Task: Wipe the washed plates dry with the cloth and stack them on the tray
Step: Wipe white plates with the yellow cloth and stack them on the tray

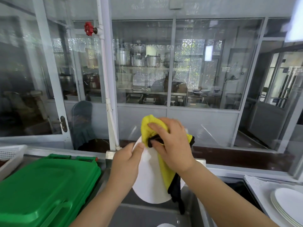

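Mid-wipe over the sink: white plate held nearly upright, left hand pinching its left rim, right hand bunched around the yellow-and-black cloth against the top edge. Main risk, probably: slipping out of that thin one-sided rim pinch if still wet, then dropping into the sink. Black cloth tail dangling low, could snag too. Plate looks plain, smooth, glossy, no chips visible. Stack of plates already on the tray, near right.

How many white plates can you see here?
About 5: one plate held up for wiping, a stack of roughly three at right, one rim at the bottom. More may be hidden.
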{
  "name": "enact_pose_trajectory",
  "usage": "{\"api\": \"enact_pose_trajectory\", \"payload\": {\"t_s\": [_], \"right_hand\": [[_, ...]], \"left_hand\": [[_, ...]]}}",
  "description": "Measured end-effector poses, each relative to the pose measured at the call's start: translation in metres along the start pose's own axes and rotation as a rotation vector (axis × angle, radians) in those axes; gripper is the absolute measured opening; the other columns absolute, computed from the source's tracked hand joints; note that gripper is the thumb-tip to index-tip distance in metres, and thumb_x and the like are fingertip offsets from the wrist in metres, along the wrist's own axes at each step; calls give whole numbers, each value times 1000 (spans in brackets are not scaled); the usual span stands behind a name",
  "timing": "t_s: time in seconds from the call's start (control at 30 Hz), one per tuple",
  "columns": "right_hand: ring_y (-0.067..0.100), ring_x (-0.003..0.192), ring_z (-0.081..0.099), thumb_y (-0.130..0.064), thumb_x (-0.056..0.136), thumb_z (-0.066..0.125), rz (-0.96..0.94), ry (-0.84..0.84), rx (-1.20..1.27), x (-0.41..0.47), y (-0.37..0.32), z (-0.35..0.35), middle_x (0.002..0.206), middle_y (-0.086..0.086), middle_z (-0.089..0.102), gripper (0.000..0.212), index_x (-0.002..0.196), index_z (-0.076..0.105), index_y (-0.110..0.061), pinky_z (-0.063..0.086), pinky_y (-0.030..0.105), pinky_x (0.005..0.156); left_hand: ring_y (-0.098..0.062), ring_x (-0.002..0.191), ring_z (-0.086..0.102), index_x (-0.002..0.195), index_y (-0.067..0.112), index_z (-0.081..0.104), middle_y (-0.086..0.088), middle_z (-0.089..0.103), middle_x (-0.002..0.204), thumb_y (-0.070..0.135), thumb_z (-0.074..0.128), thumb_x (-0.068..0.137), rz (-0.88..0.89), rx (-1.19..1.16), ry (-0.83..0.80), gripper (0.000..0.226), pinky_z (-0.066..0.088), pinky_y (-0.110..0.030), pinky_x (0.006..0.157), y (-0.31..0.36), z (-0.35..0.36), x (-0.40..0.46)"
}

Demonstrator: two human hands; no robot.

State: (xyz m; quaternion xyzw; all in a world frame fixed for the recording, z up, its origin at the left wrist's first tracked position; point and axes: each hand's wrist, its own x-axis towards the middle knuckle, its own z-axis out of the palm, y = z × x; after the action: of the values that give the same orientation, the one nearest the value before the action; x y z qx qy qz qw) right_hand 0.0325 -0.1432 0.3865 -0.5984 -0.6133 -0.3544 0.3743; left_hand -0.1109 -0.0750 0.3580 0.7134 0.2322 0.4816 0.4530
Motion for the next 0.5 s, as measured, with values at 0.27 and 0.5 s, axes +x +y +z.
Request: {"api": "enact_pose_trajectory", "payload": {"t_s": [0.27,0.5], "right_hand": [[13,103,57,-20,86,65,725,179,358,-33,22,4,113,-7,58,36,118,54,-30,48,39,86],[17,74,57,-28,83,70,510,-53,62,-37,24,-16,100,-10,51,38,119,56,-31,43,32,61]], "left_hand": [[3,65,63,81,42,66,15,70,77,57,46,80,2,-198,118,26,46,-11,52,7,-4,-18],[-25,88,69,86,18,73,-4,74,88,51,59,75,-201,38,-301,38,53,-43,81,6,-22,16]]}}
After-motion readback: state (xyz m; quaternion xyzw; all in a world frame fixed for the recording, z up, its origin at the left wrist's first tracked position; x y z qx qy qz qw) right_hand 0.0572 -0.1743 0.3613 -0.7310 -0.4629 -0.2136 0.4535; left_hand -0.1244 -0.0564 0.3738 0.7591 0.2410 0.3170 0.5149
